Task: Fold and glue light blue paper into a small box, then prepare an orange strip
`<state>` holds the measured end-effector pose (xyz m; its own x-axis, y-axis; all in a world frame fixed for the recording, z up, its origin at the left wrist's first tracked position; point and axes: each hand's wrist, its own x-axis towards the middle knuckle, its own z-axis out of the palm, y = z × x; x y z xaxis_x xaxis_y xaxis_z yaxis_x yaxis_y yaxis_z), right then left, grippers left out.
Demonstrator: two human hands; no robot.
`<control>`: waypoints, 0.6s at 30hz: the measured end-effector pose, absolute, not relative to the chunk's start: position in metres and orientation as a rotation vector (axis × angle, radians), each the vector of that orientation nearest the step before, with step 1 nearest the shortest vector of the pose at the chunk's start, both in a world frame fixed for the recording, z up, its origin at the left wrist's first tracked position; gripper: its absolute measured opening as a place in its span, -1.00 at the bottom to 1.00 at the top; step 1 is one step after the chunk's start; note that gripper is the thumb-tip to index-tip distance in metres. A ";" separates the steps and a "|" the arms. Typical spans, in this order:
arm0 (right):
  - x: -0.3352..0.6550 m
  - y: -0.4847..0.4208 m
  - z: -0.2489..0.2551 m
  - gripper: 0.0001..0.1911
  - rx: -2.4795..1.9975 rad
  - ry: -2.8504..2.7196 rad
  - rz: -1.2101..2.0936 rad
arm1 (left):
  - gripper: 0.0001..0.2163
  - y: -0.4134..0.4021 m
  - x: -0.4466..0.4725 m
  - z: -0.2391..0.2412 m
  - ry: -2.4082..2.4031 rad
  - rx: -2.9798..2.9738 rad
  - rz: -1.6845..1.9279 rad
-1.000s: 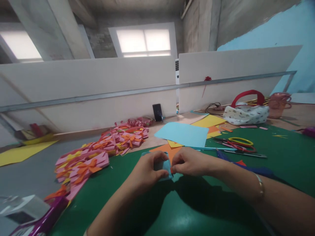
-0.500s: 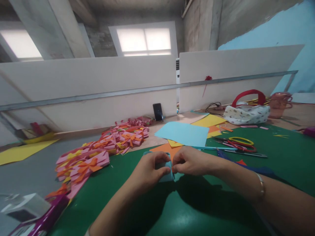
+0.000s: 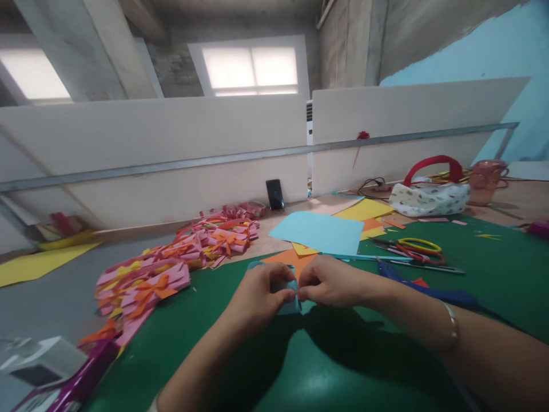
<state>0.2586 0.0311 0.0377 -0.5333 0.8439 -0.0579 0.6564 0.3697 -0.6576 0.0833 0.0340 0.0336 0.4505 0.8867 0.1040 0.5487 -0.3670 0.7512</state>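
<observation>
A folded piece of light blue paper (image 3: 290, 308) is held just above the green table mat (image 3: 360, 366). My left hand (image 3: 266, 290) grips it from the left, thumb and fingers closed around it. At its right edge my right hand (image 3: 326, 281) pinches the paper with thumb and index finger. The two hands' fingertips nearly meet, and most of the paper is hidden behind them. Orange paper (image 3: 301, 263) lies just beyond the hands, with a larger light blue sheet (image 3: 321, 232) behind it.
Pink, orange and yellow folded paper pieces (image 3: 171, 269) are heaped at left. Scissors (image 3: 420, 247), a pen (image 3: 437, 267) and a dark blue tool (image 3: 424, 289) lie at right. A phone (image 3: 275, 194) leans on the white board. Farther right stand a cloth basket (image 3: 429, 199) and a pink jug (image 3: 485, 184).
Hardly anything differs. Both hands keep their pinch on the blue paper, with only a slight shift of the fingertips and of the view.
</observation>
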 end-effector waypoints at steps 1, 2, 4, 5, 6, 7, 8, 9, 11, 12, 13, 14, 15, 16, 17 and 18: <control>0.258 0.031 0.038 -0.78 -1.328 -2.343 0.925 | -0.88 0.034 0.084 0.033 1.206 2.063 0.685; 0.257 0.031 0.038 -0.78 -1.328 -2.341 0.931 | -0.88 0.034 0.084 0.033 1.217 2.073 0.695; 0.257 0.032 0.038 -0.78 -1.323 -2.345 0.927 | -0.88 0.034 0.085 0.032 1.235 2.091 0.719; 0.257 0.032 0.037 -0.78 -1.317 -2.351 0.914 | -0.88 0.034 0.085 0.032 1.240 2.095 0.729; 0.258 0.032 0.037 -0.78 -1.310 -2.360 0.891 | -0.88 0.034 0.085 0.032 1.239 2.099 0.736; 0.258 0.033 0.036 -0.78 -1.303 -2.370 0.859 | -0.88 0.034 0.085 0.032 1.239 2.102 0.741; 0.258 0.033 0.036 -0.78 -1.298 -2.378 0.827 | -0.89 0.034 0.085 0.032 1.239 2.101 0.741; 0.258 0.033 0.036 -0.79 -1.297 -2.383 0.800 | -0.89 0.034 0.085 0.032 1.239 2.099 0.736; 0.259 0.033 0.037 -0.79 -1.307 -2.380 0.769 | -0.89 0.034 0.085 0.033 1.239 2.096 0.722; 0.259 0.033 0.037 -0.79 -1.310 -2.380 0.765 | -0.88 0.034 0.085 0.033 1.241 2.094 0.713; 0.259 0.032 0.038 -0.80 -1.312 -2.378 0.776 | -0.87 0.034 0.085 0.034 1.248 2.092 0.697; 0.259 0.032 0.038 -0.80 -1.314 -2.375 0.792 | -0.86 0.034 0.084 0.034 1.258 2.095 0.682; 0.258 0.032 0.038 -0.80 -1.313 -2.371 0.814 | -0.85 0.034 0.084 0.034 1.265 2.101 0.670; 0.258 0.032 0.039 -0.81 -1.310 -2.369 0.833 | -0.84 0.034 0.084 0.034 1.270 2.106 0.663; 0.257 0.031 0.038 -0.80 -1.307 -2.366 0.848 | -0.84 0.034 0.083 0.033 1.272 2.111 0.662; 0.257 0.032 0.038 -0.80 -1.305 -2.364 0.858 | -0.83 0.034 0.083 0.032 1.276 2.115 0.663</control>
<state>0.2565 0.0317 0.0381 -0.5384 0.8425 -0.0193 0.6589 0.4066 -0.6328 0.0829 0.0336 0.0317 0.4197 0.9000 0.1182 0.6139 -0.3773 0.6934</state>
